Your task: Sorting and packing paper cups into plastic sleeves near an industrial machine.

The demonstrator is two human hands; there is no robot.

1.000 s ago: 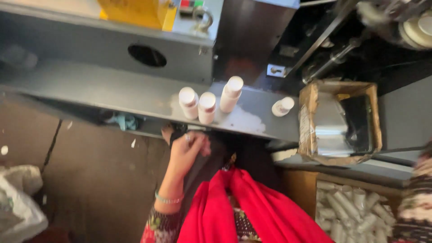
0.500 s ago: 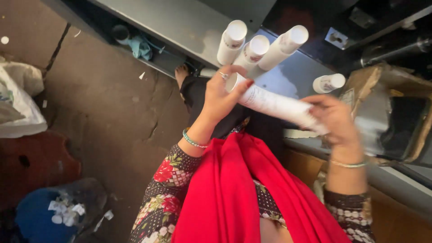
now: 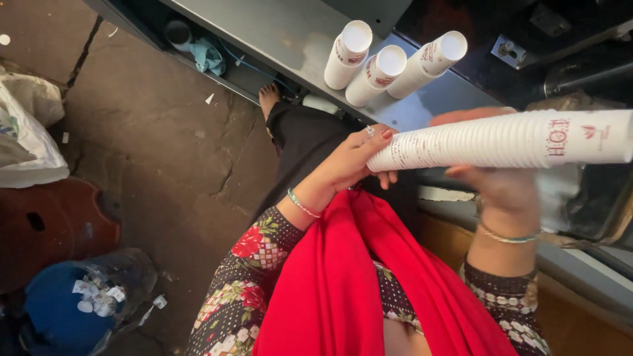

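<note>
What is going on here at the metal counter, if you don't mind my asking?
A person in a red scarf and floral sleeves holds a long stack of nested white paper cups sideways in both hands: the left hand grips its narrow end, the right hand supports it from below near the middle. Three more tall white cup stacks stand side by side on the grey metal counter beyond.

Your left hand (image 3: 349, 161) is reaching up and forward, wrist bent, fingers curled in with the thumb tucked underneath. Your right hand (image 3: 501, 188) sits out to the side, palm up, fingers wrapped in a grip, forearm pretty much upright. Both arms are bent at the elbow, with a bangle on each wrist.
</note>
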